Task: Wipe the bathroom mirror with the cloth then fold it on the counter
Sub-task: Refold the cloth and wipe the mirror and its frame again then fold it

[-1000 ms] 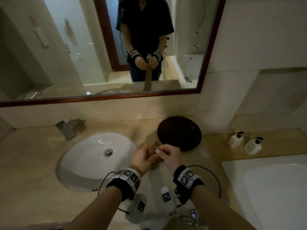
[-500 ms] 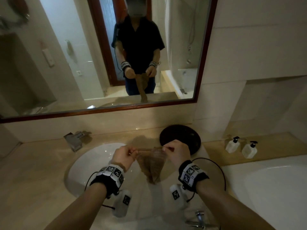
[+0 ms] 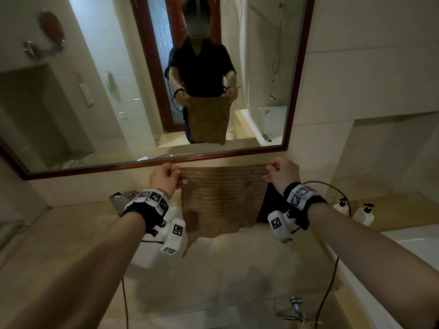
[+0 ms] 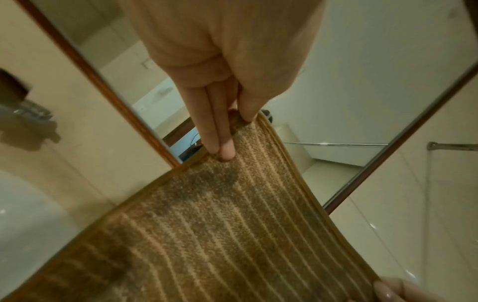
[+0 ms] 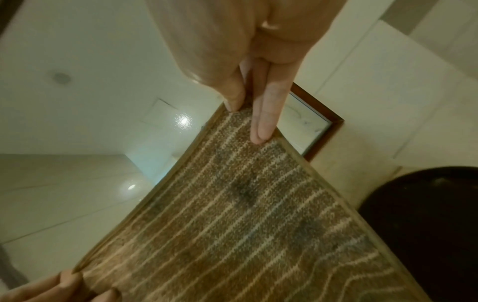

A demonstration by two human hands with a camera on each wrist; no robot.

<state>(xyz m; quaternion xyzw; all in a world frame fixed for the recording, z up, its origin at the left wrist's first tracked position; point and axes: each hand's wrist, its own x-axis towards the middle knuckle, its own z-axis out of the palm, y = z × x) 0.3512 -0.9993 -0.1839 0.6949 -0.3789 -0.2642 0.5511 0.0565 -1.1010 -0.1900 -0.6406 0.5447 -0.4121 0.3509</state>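
- Beige stone counter [image 3: 59, 233] runs below the wood-framed wall mirror [image 3: 294, 91], with a white oval sink [image 3: 174, 211] set into it.
- We hold the brown striped cloth [image 3: 221, 198] spread flat above the sink (darker damp patches show on it).
- Our left hand [image 3: 164, 178] pinches its upper left corner.
- Our right hand [image 3: 281, 173] pinches the upper right corner.
- Two white pump bottles [image 3: 362, 213] stand at the right.

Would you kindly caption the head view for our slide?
Both hands, left and right, pinch the striped brown cloth spread open below the mirror.
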